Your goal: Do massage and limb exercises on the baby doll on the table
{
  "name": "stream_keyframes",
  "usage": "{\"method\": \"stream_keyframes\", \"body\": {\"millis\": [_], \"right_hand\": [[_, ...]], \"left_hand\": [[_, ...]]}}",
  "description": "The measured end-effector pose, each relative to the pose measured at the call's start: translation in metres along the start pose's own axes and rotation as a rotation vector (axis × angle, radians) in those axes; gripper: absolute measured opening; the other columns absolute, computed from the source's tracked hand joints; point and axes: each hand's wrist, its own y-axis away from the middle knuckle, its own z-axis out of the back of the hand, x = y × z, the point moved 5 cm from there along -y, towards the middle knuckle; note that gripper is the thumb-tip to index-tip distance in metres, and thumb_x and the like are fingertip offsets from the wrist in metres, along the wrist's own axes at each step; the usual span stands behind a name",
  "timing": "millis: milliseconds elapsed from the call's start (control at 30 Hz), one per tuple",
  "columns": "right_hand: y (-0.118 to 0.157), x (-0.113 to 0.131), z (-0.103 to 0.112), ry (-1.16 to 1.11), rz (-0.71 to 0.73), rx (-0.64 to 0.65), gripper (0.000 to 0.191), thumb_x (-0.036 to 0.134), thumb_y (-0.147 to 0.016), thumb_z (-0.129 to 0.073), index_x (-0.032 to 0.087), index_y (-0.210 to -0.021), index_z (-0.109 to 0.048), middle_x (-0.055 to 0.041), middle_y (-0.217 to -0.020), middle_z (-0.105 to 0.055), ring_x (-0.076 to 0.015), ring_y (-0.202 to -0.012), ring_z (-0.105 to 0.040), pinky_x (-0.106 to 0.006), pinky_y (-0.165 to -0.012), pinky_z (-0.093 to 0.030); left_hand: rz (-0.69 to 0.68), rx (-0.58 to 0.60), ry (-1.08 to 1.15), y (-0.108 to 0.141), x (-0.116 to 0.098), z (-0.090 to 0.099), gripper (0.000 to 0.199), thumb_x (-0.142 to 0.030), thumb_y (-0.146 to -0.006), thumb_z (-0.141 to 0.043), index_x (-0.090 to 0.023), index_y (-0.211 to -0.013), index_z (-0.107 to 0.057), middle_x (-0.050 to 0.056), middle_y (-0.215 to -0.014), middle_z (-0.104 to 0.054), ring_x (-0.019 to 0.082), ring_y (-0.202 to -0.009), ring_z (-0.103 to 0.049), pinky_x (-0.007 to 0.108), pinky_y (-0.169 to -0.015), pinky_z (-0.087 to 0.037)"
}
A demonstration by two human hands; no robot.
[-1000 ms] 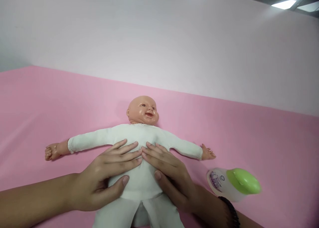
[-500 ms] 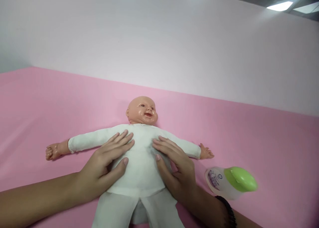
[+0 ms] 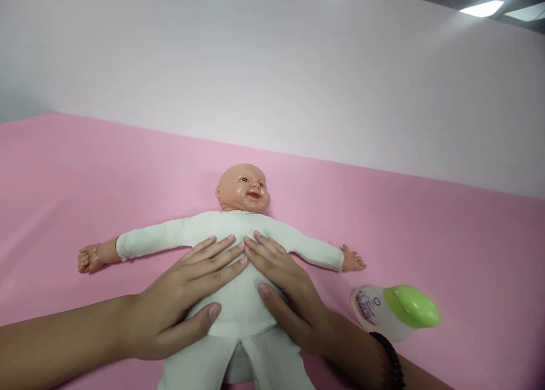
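A baby doll [image 3: 238,316] in a white cloth body lies on its back, arms stretched out sideways, its bald plastic head turned a little to the right. My left hand [image 3: 187,293] rests flat on the left side of the doll's chest and belly, fingers extended. Opposite it, my right hand [image 3: 293,293] lies flat on the right side, with a dark band around the wrist. The fingertips of both hands come close together at mid-chest. The doll's lower legs run out of view at the bottom.
Right of the doll stands a clear bottle [image 3: 378,313] with a green cap and a purple label, close to my right forearm. A pink cloth [image 3: 426,237] covers the surface, and a pale wall [image 3: 272,66] rises behind it.
Both hands have slid inward and slightly down over the doll's chest, so their fingertips now nearly meet. The doll and the bottle have stayed in place.
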Motion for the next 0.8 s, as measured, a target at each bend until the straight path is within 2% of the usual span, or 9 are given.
{"method": "stream_keyframes", "body": {"millis": [67, 167, 267, 367, 433, 500, 600, 700, 800], "right_hand": [[0.0, -0.002, -0.003, 0.022, -0.059, 0.061, 0.061, 0.028, -0.107, -0.048, 0.029, -0.166, -0.03, -0.0066, -0.166, -0.04, -0.0275, -0.159, -0.028, -0.058, -0.128, -0.03], [0.001, -0.008, -0.006, 0.068, -0.144, 0.044, 0.064, 0.035, -0.108, -0.047, 0.03, -0.168, -0.023, -0.0055, -0.17, -0.031, -0.03, -0.161, -0.021, -0.064, -0.128, -0.026], [0.004, -0.012, -0.007, 0.119, -0.174, -0.102, 0.067, 0.035, -0.106, -0.051, 0.028, -0.167, -0.026, -0.0081, -0.169, -0.035, -0.0307, -0.159, -0.03, -0.062, -0.126, -0.034], [0.005, -0.012, -0.002, 0.163, -0.148, -0.298, 0.058, 0.027, -0.101, -0.059, 0.026, -0.158, -0.047, -0.0101, -0.155, -0.056, -0.0295, -0.147, -0.051, -0.056, -0.119, -0.048], [0.005, -0.01, 0.004, 0.172, -0.12, -0.405, 0.046, 0.017, -0.098, -0.061, 0.026, -0.143, -0.063, -0.0085, -0.137, -0.071, -0.0265, -0.132, -0.065, -0.05, -0.113, -0.055], [0.003, -0.007, 0.009, 0.145, -0.08, -0.461, 0.038, 0.008, -0.094, -0.061, 0.025, -0.126, -0.072, -0.006, -0.12, -0.078, -0.0227, -0.117, -0.073, -0.042, -0.105, -0.061], [-0.001, 0.003, 0.013, 0.049, 0.052, -0.395, 0.039, 0.003, -0.09, -0.06, 0.023, -0.121, -0.073, -0.0056, -0.112, -0.081, -0.0201, -0.108, -0.076, -0.037, -0.099, -0.064], [-0.002, 0.011, 0.012, -0.018, 0.168, -0.245, 0.047, 0.005, -0.092, -0.056, 0.021, -0.135, -0.067, -0.0091, -0.124, -0.077, -0.0208, -0.117, -0.074, -0.037, -0.102, -0.062], [-0.002, 0.011, 0.009, -0.052, 0.188, -0.14, 0.052, 0.011, -0.097, -0.052, 0.021, -0.148, -0.058, -0.0114, -0.138, -0.07, -0.0225, -0.128, -0.068, -0.04, -0.108, -0.059]], "left_hand": [[0.071, -0.02, -0.003, 0.0, 0.002, -0.002, 0.071, -0.038, -0.107, -0.044, -0.033, -0.17, -0.011, 0.005, -0.173, -0.025, 0.032, -0.16, -0.021, 0.059, -0.13, -0.018], [0.195, -0.102, -0.015, 0.002, 0.006, -0.004, 0.07, -0.042, -0.108, -0.042, -0.033, -0.17, -0.01, 0.004, -0.175, -0.015, 0.033, -0.161, -0.016, 0.059, -0.129, -0.021], [0.306, -0.17, -0.024, 0.007, 0.012, -0.008, 0.071, -0.043, -0.108, -0.044, -0.033, -0.17, -0.012, 0.004, -0.176, -0.011, 0.033, -0.162, -0.013, 0.058, -0.128, -0.025], [0.343, -0.231, -0.005, 0.009, 0.019, -0.008, 0.07, -0.042, -0.106, -0.049, -0.033, -0.169, -0.021, 0.006, -0.175, -0.018, 0.034, -0.161, -0.02, 0.058, -0.127, -0.028], [0.301, -0.294, 0.014, 0.009, 0.021, -0.005, 0.065, -0.037, -0.104, -0.053, -0.032, -0.165, -0.034, 0.007, -0.171, -0.032, 0.033, -0.158, -0.028, 0.059, -0.127, -0.03], [0.228, -0.343, 0.034, 0.008, 0.019, 0.001, 0.058, -0.03, -0.102, -0.055, -0.032, -0.159, -0.047, 0.007, -0.162, -0.049, 0.032, -0.155, -0.037, 0.058, -0.126, -0.033], [0.057, -0.331, 0.071, 0.006, 0.009, 0.008, 0.057, -0.021, -0.1, -0.054, -0.033, -0.155, -0.052, 0.006, -0.149, -0.063, 0.028, -0.149, -0.047, 0.052, -0.125, -0.036], [-0.127, -0.197, 0.09, 0.003, -0.004, 0.01, 0.066, -0.02, -0.098, -0.051, -0.029, -0.163, -0.04, 0.008, -0.153, -0.059, 0.026, -0.148, -0.049, 0.049, -0.127, -0.034], [-0.168, -0.058, 0.075, 0.002, -0.008, 0.006, 0.074, -0.023, -0.098, -0.049, -0.029, -0.168, -0.026, 0.008, -0.162, -0.048, 0.028, -0.152, -0.041, 0.052, -0.13, -0.027]]}}
